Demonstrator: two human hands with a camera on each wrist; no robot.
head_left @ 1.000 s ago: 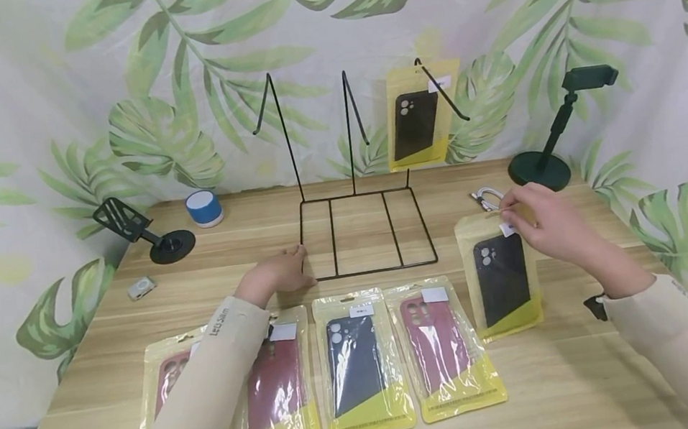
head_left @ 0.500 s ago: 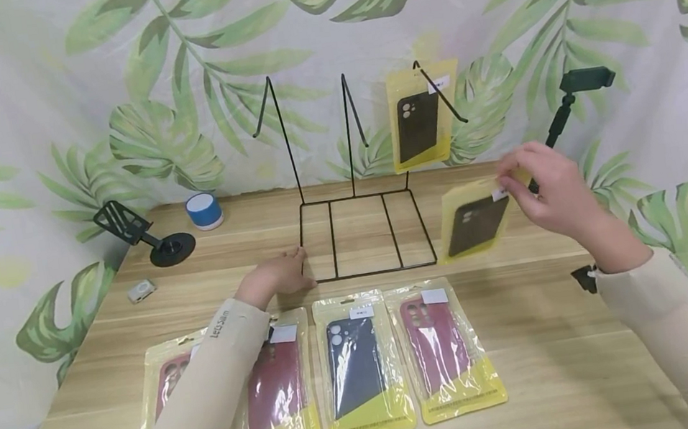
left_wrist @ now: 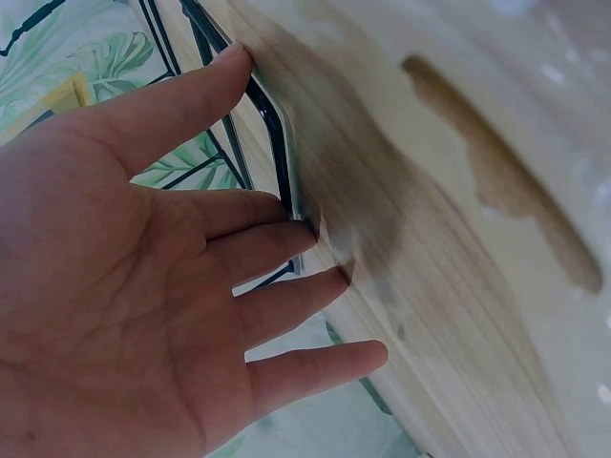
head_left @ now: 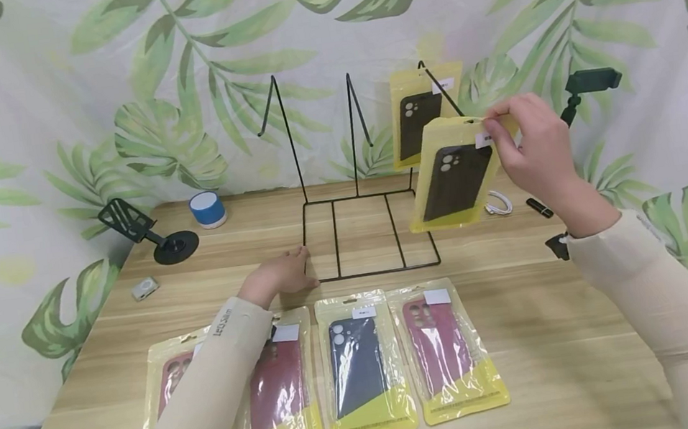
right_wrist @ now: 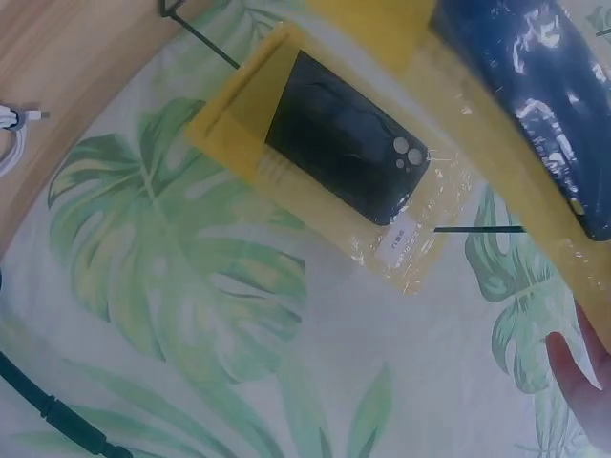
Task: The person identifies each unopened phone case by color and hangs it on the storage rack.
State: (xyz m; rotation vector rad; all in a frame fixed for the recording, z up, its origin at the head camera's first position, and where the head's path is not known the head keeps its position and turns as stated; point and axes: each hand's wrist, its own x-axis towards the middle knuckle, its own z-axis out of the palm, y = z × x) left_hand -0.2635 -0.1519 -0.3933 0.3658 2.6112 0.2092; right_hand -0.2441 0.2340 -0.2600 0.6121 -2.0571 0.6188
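Observation:
My right hand [head_left: 534, 146] pinches the top edge of a yellow-clear phone case packet [head_left: 454, 185], with a dark case inside. The packet hangs tilted in front of the right prong of a black wire display rack [head_left: 336, 241], its top edge overlapping the prong's tip in the head view. Another dark phone case packet [head_left: 413, 122] hangs farther back on that prong. In the right wrist view the held packet fills the upper right corner. My left hand [head_left: 280, 275] rests at the rack's left base corner; in the left wrist view its fingers [left_wrist: 296, 301] are straight, thumb and fingertips against the wire.
Several phone case packets lie in a row in front, including a blue one [head_left: 358, 368] and a red one [head_left: 443, 346]. Behind stand a black phone stand [head_left: 175, 246], a blue speaker [head_left: 208, 209] and a green stand [head_left: 592, 80]. A white cable [head_left: 498, 203] lies right.
My right hand has lifted the dark phone case packet off the table, up and leftward to the right prong's front end. The left hand has stayed at the rack's base.

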